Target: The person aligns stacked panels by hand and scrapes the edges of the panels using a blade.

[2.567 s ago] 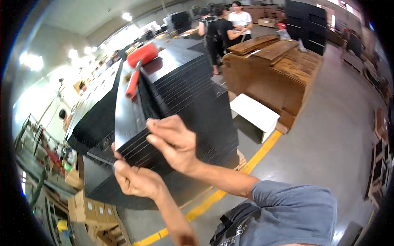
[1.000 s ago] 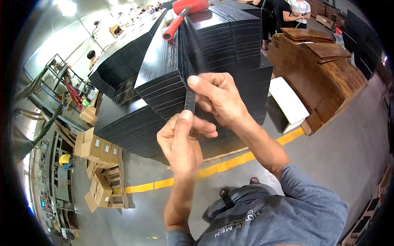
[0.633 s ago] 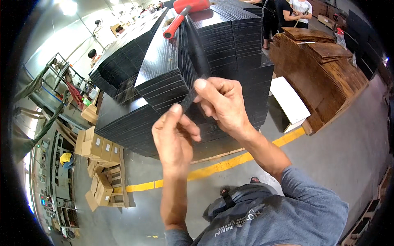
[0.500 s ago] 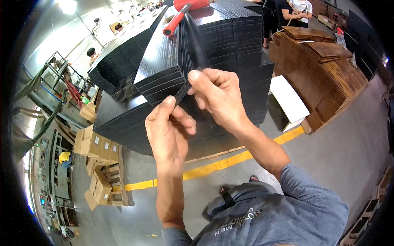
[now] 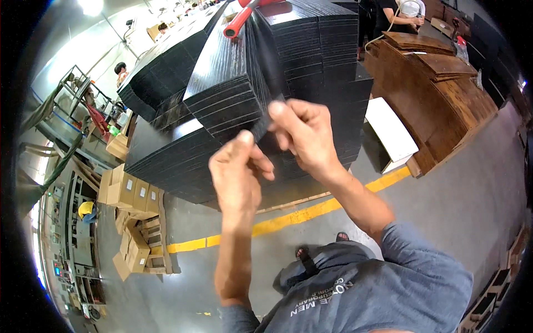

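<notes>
A thin black board (image 5: 268, 61) with a wood-grain finish is tipped up off a stack, its length smeared by motion. Its narrow near end sits between my hands. My left hand (image 5: 237, 172) pinches the lower corner of that end with thumb and fingers. On the upper corner, my right hand (image 5: 305, 130) grips with its thumb on top and fingers curled. Just left of the board lies the stack of black boards (image 5: 222, 108) it leans beside. A red tool with a round, hollow handle end (image 5: 236, 26) rests on top.
Taller piles of black boards (image 5: 338, 50) stand behind and to the left. At right are a white panel (image 5: 390, 133) and a stack of brown boards (image 5: 427, 94). Cardboard boxes (image 5: 130, 194) sit on a pallet at left. A yellow line (image 5: 300, 216) crosses the floor. Co-workers (image 5: 397, 16) stand far off.
Both hands, still holding the board's near end, have shifted slightly right in the picture. The view has moved a little, and the red tool appears higher.
</notes>
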